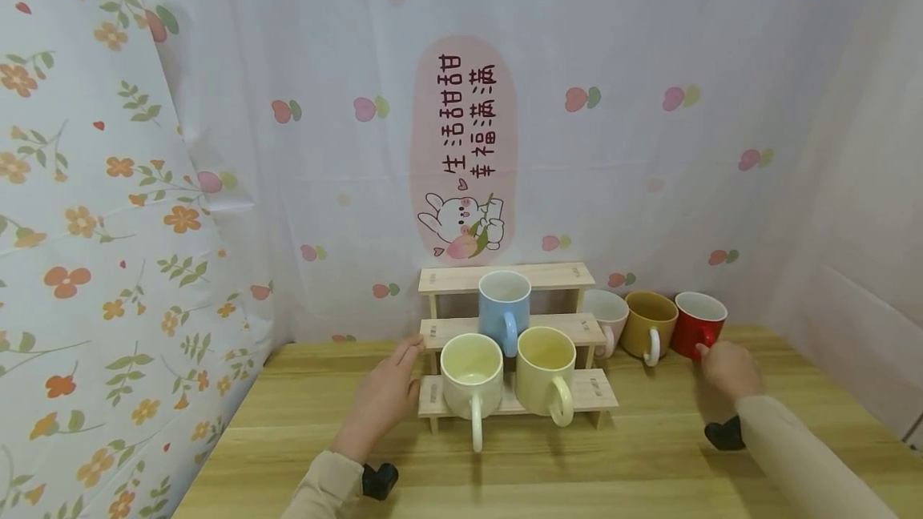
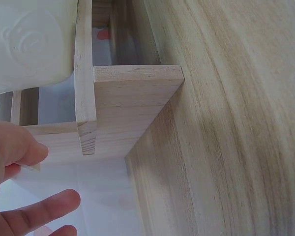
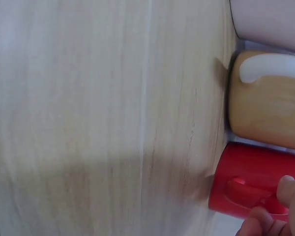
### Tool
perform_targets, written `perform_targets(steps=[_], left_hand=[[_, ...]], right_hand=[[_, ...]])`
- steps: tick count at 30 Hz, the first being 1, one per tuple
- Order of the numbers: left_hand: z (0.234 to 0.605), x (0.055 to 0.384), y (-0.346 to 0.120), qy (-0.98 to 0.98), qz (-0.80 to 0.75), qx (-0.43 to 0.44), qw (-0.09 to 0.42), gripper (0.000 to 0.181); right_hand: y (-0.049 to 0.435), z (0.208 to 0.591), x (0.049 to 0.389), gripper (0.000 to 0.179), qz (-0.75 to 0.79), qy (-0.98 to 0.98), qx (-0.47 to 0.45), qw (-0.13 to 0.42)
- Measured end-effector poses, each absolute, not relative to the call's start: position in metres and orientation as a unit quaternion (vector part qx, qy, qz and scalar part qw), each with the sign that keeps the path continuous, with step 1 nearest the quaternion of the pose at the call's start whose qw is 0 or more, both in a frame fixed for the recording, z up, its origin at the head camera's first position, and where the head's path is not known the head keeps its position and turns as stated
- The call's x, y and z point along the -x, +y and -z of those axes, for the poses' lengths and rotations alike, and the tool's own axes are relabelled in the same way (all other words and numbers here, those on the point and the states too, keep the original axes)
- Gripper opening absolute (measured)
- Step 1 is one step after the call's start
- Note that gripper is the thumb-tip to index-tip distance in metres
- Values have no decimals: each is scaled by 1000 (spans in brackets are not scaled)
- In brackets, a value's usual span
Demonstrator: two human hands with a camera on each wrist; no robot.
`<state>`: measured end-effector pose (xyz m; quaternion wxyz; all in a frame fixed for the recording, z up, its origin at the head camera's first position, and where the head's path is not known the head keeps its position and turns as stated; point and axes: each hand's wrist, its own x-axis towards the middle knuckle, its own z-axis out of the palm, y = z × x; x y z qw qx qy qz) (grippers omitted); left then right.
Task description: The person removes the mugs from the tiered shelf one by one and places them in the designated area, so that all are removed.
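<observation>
On the right, my right hand (image 1: 731, 371) grips the handle of a red mug (image 1: 699, 327) with a white inside; in the right wrist view, thumb and fingertips close round that handle. The mug stands upright on the wooden table. My left hand (image 1: 389, 387) is at the left end of a three-tier wooden shelf (image 1: 505, 275), its thumb and a finger pinching the end of the middle board while the other fingers (image 2: 46, 211) extend apart. A blue mug (image 1: 502, 303) sits on the middle tier. The lowest tier holds a cream mug (image 1: 461, 379) and a pale yellow mug (image 1: 541, 379).
Between shelf and red mug stand a mustard mug (image 1: 644, 335) with a white handle and a pale pink mug (image 1: 606, 311), in a row on the table (image 1: 505, 479). Patterned cloth (image 1: 324, 166) hangs behind and at the sides.
</observation>
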<state>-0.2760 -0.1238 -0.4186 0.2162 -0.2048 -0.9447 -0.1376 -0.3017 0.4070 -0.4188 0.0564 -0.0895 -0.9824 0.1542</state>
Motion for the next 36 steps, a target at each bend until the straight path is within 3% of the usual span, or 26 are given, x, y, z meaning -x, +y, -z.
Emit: perform_targets(steps=[9,30,36], left_hand=[[423,277,-123,-946,139,201,214,54],[422,275,-125,-942,145,204,225,54],[421,275,-125,-942,145,203,223,53]], right_hand=[[395,409,287,42,-169,-979,114,11],[298,347,257,32,-127,-989,2,72],[274,334,253,37,-130,-988,-27,85]])
